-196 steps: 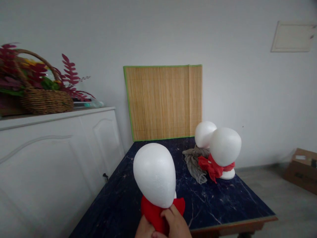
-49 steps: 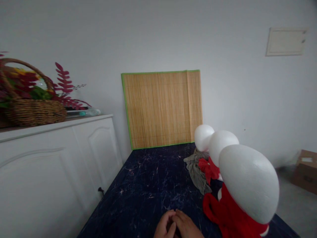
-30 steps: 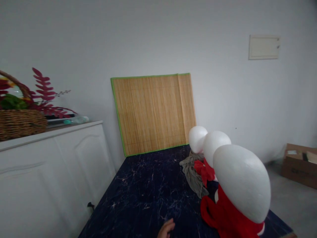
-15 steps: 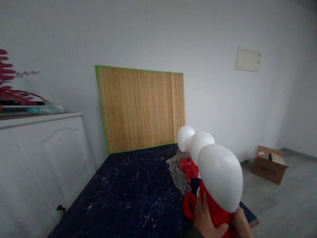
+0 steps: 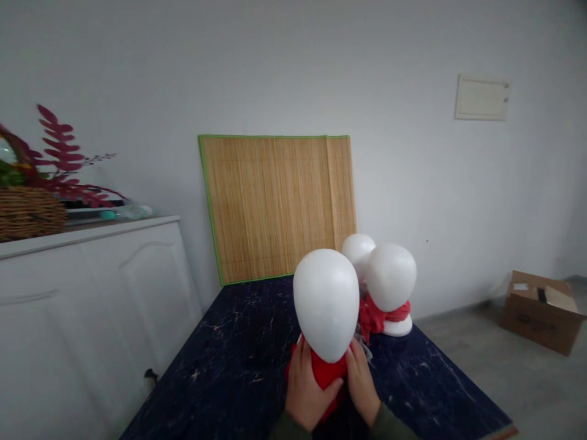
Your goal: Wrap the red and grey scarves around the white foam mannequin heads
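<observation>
A white mannequin head (image 5: 326, 299) stands upright near the front of the dark table, with a red scarf (image 5: 328, 371) around its neck. My left hand (image 5: 306, 386) is closed on the scarf and neck from the left, thumb across the front. From the right, my right hand (image 5: 361, 380) presses the same scarf against the neck, its fingers partly hidden behind. Just beyond are a second white mannequin head (image 5: 391, 276), wearing a red scarf (image 5: 398, 313), and a third white mannequin head (image 5: 356, 249) partly hidden behind the others.
The dark blue marbled table (image 5: 238, 354) reaches the wall, where a bamboo mat (image 5: 275, 201) leans. At left stands a white cabinet (image 5: 151, 275) bearing a wicker basket (image 5: 32, 214). A cardboard box (image 5: 541, 315) sits on the floor at right. Grey cloth (image 5: 364, 349) shows behind my right hand.
Both hands have brought the scarfed head leftward, away from the other two heads, and it has gone from tilted to upright. The view has also shifted slightly.
</observation>
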Tool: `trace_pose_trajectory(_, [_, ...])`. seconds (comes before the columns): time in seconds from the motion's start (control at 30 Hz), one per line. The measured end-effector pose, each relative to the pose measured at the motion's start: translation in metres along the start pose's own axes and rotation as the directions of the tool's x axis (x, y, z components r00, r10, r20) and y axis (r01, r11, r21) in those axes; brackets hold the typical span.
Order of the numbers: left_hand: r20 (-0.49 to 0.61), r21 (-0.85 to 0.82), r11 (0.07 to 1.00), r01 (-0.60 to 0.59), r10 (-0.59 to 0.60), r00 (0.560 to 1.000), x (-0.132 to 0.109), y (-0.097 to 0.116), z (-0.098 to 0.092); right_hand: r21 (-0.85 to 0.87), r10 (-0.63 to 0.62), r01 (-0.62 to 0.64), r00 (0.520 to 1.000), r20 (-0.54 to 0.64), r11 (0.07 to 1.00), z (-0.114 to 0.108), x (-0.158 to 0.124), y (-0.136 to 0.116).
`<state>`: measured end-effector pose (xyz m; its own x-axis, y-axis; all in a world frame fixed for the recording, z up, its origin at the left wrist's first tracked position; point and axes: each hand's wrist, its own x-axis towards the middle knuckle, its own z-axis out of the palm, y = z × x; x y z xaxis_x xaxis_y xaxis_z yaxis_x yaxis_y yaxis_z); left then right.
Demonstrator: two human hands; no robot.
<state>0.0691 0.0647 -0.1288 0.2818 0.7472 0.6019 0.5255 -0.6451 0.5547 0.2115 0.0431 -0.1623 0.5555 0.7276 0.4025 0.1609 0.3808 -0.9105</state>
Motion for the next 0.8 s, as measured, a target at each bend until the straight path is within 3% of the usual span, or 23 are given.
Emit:
trace_pose_trajectory(0.1, [-0.071,0.041,0.997,0.068,-0.065,0.995,0.010,-0.036,-0.016,0.043,0.094,-0.097,0.993,0.067,0.994,0.054,0.015,0.005])
trace_pose_trajectory(0.23, [-0.021,-0.092,0.980,0.175,-0.177,0.984,0.005,-0.073,-0.024,-0.001,0.168,-0.169,0.982,0.085,0.986,0.077,0.016,0.023])
trace_pose_trajectory(0.37, [0.050,-0.332,0.909,0.250,-0.248,0.967,0.002,-0.082,-0.033,-0.081,0.118,-0.113,0.991,0.064,0.990,0.068,0.018,0.028])
trace_pose_trajectory(0.5, [0.051,-0.574,0.758,0.311,-0.346,0.937,0.010,-0.091,-0.053,0.098,0.239,-0.235,0.971,-0.030,0.967,0.058,0.030,0.025])
trace_pose_trajectory(0.63, [-0.026,-0.434,0.769,0.469,-0.532,0.847,0.026,-0.123,-0.088,0.275,0.382,-0.347,0.920,-0.086,0.897,0.048,0.047,0.030])
trace_pose_trajectory(0.8, [-0.111,-0.268,0.747,0.609,-0.652,0.751,0.049,-0.167,-0.124,0.507,0.535,-0.558,0.819,0.207,0.658,0.028,0.067,0.031])
